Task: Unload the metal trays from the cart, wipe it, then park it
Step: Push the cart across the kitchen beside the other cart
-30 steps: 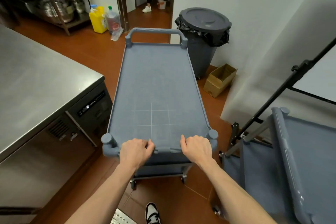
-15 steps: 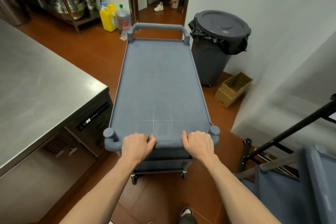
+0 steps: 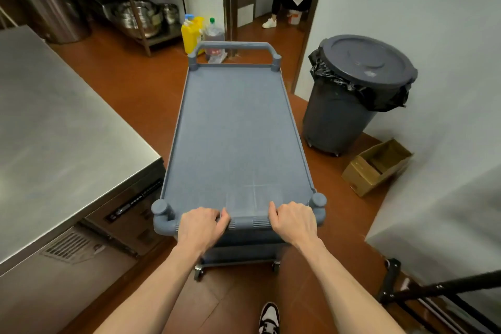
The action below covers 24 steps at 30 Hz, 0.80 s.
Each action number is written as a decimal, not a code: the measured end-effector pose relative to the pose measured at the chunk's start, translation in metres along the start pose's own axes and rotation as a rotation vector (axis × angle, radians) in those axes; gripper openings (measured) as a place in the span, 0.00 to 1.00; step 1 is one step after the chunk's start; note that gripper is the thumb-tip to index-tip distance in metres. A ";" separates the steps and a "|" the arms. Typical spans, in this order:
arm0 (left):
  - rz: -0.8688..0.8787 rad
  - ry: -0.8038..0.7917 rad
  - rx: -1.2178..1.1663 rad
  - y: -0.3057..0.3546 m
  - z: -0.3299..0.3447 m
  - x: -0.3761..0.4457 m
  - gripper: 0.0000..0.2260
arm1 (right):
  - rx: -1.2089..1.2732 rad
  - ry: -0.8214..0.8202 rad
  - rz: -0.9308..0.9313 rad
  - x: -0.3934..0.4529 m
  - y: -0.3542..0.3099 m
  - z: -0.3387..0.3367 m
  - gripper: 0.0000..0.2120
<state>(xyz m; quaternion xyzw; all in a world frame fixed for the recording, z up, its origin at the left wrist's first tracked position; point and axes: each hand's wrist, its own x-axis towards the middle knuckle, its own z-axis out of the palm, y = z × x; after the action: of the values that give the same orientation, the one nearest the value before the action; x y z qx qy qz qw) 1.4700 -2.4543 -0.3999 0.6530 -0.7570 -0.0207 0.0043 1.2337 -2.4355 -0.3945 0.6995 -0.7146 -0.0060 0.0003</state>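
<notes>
Both grips wrapped on near handle [image 3: 244, 222] of cart [image 3: 235, 138]: left hand [image 3: 200, 226], right hand [image 3: 294, 224]. Top bare, parking step. Steer straight between bench [image 3: 54, 122] and bin [image 3: 357, 95]; push evenly, slow.

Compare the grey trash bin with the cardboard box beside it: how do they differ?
The trash bin is round, dark grey, upright and lidded over a black liner; the cardboard box is brown, rectangular, much lower and open-topped. Both sit on the red-brown floor by the wall, right of the cart.
</notes>
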 end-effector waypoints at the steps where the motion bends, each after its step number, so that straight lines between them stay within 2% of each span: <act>1: -0.010 0.007 0.007 0.003 0.001 0.010 0.27 | -0.001 0.001 -0.008 0.012 0.005 0.001 0.33; 5: -0.060 0.065 -0.016 0.013 0.010 0.045 0.33 | -0.005 0.008 -0.064 0.058 0.023 0.005 0.32; 14: -0.175 0.074 -0.028 0.030 0.012 0.107 0.29 | 0.046 0.047 -0.180 0.146 0.049 0.006 0.31; 24: -0.283 0.034 -0.030 0.036 0.004 0.169 0.26 | 0.018 0.004 -0.253 0.234 0.055 0.006 0.30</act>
<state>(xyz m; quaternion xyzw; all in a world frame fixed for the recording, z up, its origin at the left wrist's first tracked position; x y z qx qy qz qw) 1.4092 -2.6162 -0.4057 0.7534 -0.6567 -0.0212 0.0241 1.1739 -2.6683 -0.4024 0.7840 -0.6208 0.0021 -0.0054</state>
